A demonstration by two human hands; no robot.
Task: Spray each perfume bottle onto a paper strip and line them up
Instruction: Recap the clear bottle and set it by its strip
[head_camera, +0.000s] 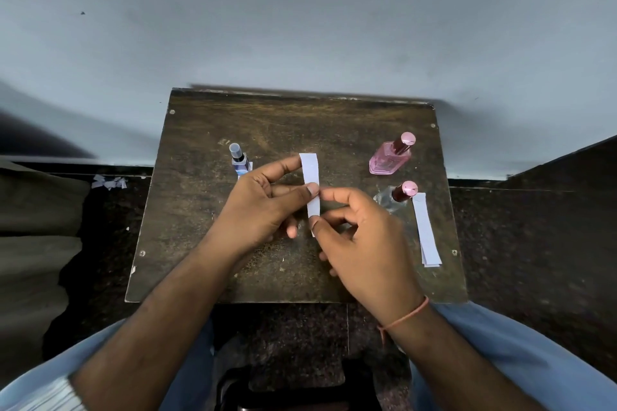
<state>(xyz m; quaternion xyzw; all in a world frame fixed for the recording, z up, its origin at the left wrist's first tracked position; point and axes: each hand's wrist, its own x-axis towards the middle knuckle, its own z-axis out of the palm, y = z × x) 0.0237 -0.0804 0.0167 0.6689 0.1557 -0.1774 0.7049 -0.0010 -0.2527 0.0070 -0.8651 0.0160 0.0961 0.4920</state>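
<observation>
A white paper strip (311, 183) is held upright over the middle of the dark wooden board (207, 243). My left hand (263, 207) pinches its upper part between thumb and forefinger; my right hand (360, 237) pinches its lower part. A small blue bottle (239, 160) with a clear cap stands at the back left, partly behind my left hand. A pink bottle (390, 158) with a pink cap stands at the back right. A clear bottle (395, 197) with a pink cap stands in front of it. A stack of paper strips (425, 230) lies right of the clear bottle.
The board is a small stool top, with a grey wall behind it and dark speckled floor around it. Paper scraps (108, 182) lie on the floor at the left. My knees in blue cloth frame the bottom of the view.
</observation>
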